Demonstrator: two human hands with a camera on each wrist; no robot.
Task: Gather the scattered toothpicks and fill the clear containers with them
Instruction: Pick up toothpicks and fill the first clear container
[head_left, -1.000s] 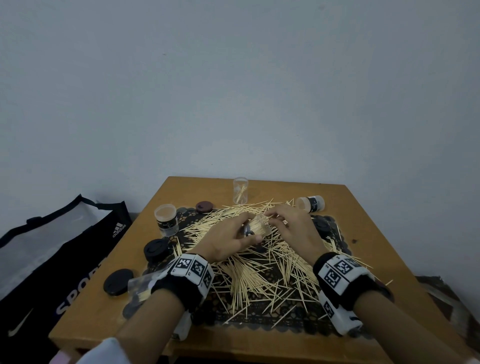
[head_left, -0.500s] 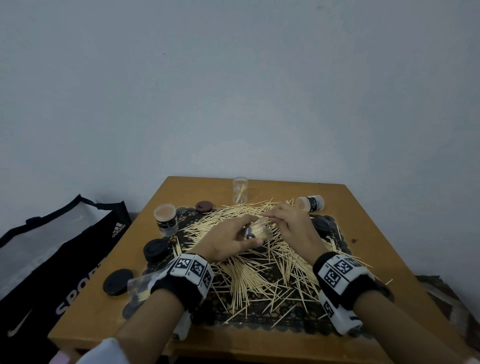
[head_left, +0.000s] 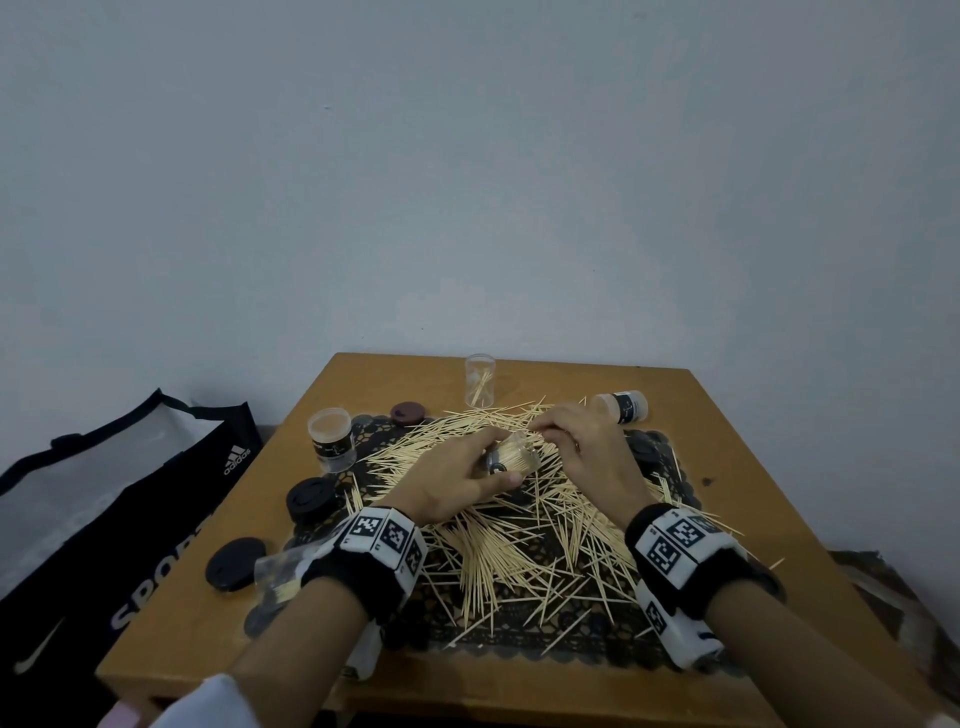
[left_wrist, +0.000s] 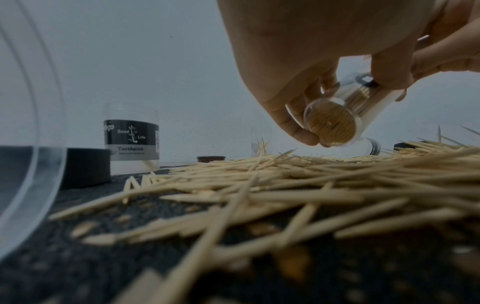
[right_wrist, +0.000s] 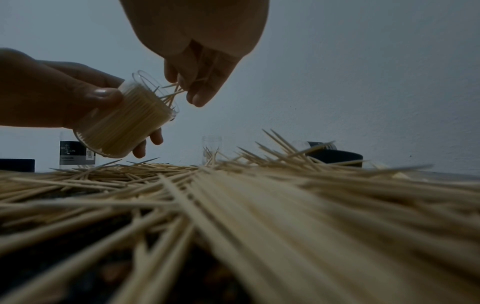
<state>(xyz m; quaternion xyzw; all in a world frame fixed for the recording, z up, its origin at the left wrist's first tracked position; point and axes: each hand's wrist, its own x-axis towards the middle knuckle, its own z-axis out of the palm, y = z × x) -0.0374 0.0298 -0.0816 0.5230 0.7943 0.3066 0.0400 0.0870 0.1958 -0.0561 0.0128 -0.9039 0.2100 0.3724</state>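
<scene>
A big heap of loose toothpicks (head_left: 519, 525) covers the dark lace mat (head_left: 519, 644) on the wooden table. My left hand (head_left: 457, 480) grips a clear container (head_left: 511, 457) (left_wrist: 337, 121) (right_wrist: 124, 123), tilted and packed nearly full of toothpicks, just above the heap. My right hand (head_left: 582, 441) (right_wrist: 197, 78) pinches a few toothpicks (right_wrist: 172, 93) at the container's open mouth. Another clear container (head_left: 480, 379) stands upright at the back with a few toothpicks inside.
A labelled container (head_left: 332, 439) stands at the left, and another (head_left: 623, 406) lies on its side at the right. Dark lids (head_left: 310, 499) (head_left: 235, 563) (head_left: 408, 413) sit along the mat's left side. A further clear container (head_left: 280, 571) lies by my left wrist. A black sports bag (head_left: 104, 519) is left of the table.
Both hands stay almost still over the heap; the right fingers shifted slightly at the container's mouth with the toothpicks.
</scene>
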